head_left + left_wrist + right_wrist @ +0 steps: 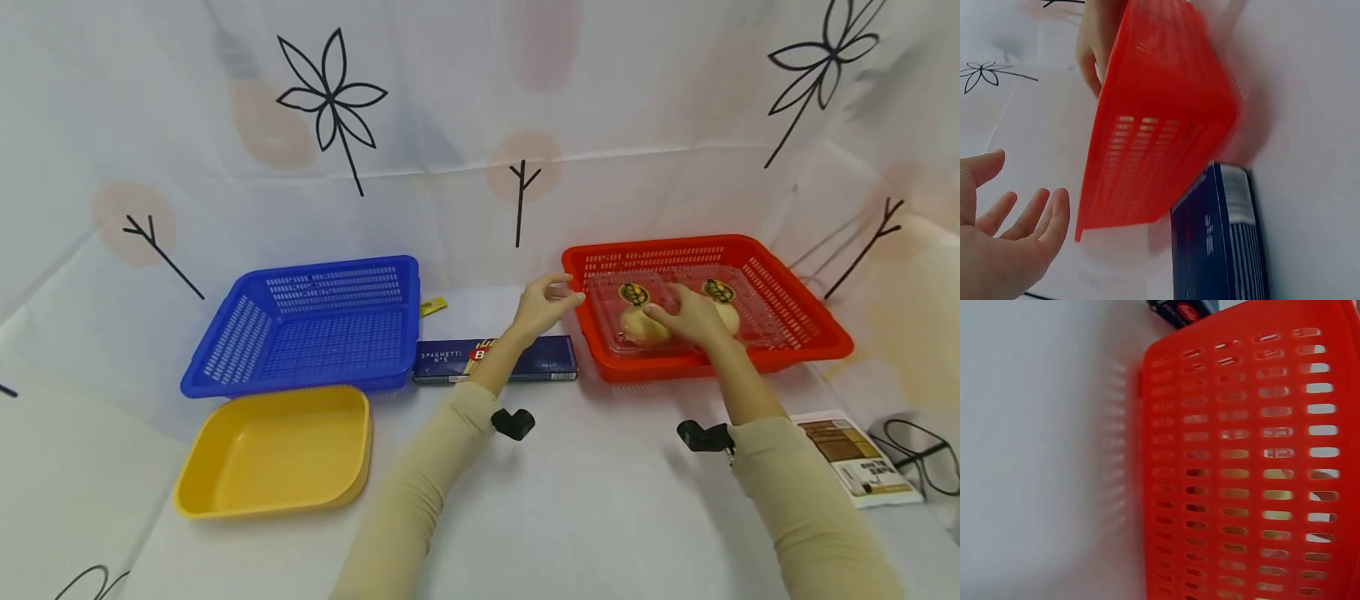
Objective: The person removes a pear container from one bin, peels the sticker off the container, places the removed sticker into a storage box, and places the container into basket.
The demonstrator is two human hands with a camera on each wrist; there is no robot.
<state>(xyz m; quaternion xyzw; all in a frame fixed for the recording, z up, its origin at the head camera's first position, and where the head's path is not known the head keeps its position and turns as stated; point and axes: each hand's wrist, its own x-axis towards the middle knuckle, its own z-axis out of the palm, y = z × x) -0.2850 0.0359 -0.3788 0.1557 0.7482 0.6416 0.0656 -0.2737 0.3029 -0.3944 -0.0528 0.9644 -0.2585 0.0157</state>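
Note:
My right hand (693,317) reaches into the red basket (813,342), with its thumb over a clear plastic pack (611,304). That pack holds something round and pale yellow under a black-and-yellow label. A similar clear pack (757,300) lies to its right, partly covered by the hand. Whether the fingers grip a pack cannot be made out; in the right wrist view the basket wall hides most of them. My left hand (543,304) hovers beside the basket's left rim, fingers loosely bent and holding nothing. The left wrist view shows this hand (1016,237) apart from the basket wall.
A dark blue spaghetti box (540,358) lies between the red basket and a blue basket (337,346). Behind it is a small yellow packet (432,306). A yellow tray (285,454) stands at front left. A printed packet (862,467) and black-framed glasses (926,454) lie at right.

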